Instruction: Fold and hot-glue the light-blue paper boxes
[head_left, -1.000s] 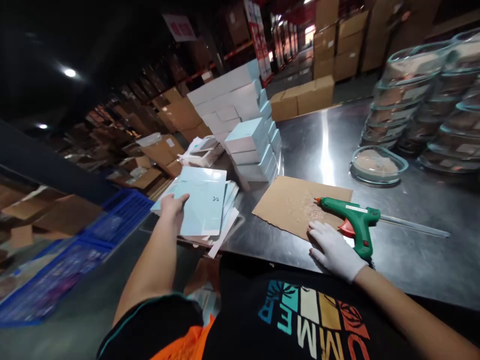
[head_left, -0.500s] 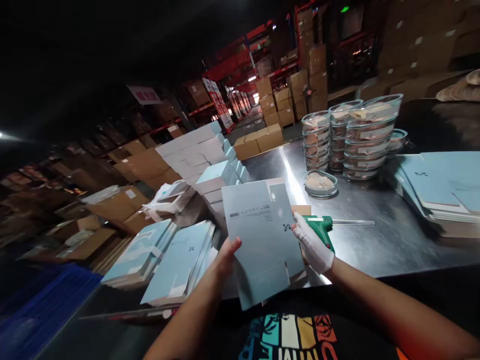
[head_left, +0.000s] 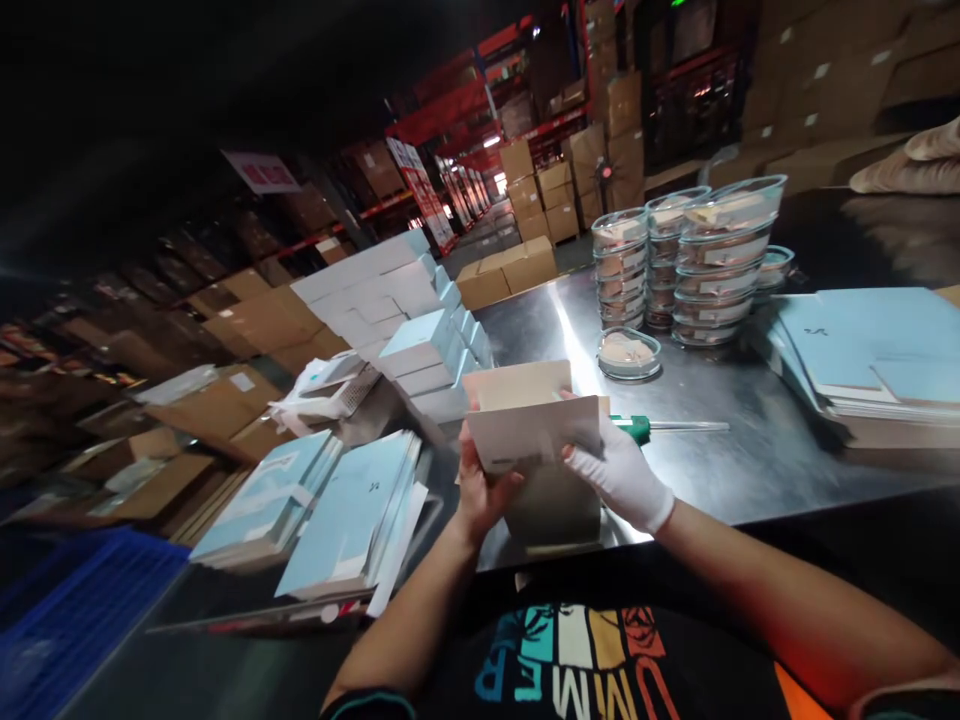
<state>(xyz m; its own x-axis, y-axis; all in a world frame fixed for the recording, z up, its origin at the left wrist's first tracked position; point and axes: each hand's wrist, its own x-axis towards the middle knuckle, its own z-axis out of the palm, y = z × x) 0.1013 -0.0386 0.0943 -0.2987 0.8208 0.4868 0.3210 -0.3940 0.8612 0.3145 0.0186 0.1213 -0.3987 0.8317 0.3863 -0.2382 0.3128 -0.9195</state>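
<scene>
A pale blue-printed cardboard box blank (head_left: 534,432) is between my two hands, bent so that its panels stand at an angle. My bare left hand (head_left: 480,492) grips its left edge, thumb across the front panel. On the right edge, my right hand (head_left: 624,482) in a white glove pinches the card, with some fingers hidden behind it. Just beyond that glove lies a green glue gun (head_left: 637,428), partly covered, with a clear glue stick (head_left: 694,427) poking out to the right.
Flat blue blanks (head_left: 349,515) lie in piles at left, and another pile (head_left: 870,340) sits at right. Folded boxes (head_left: 420,345) are stacked behind my left hand. Clear round containers (head_left: 724,270) stand in columns on the metal table (head_left: 765,480). A blue crate (head_left: 97,600) is at lower left.
The blank was a flat sheet facing me; now it is bent, its panels folded toward each other. My left hand has moved up along the edge. The view has shifted slightly.
</scene>
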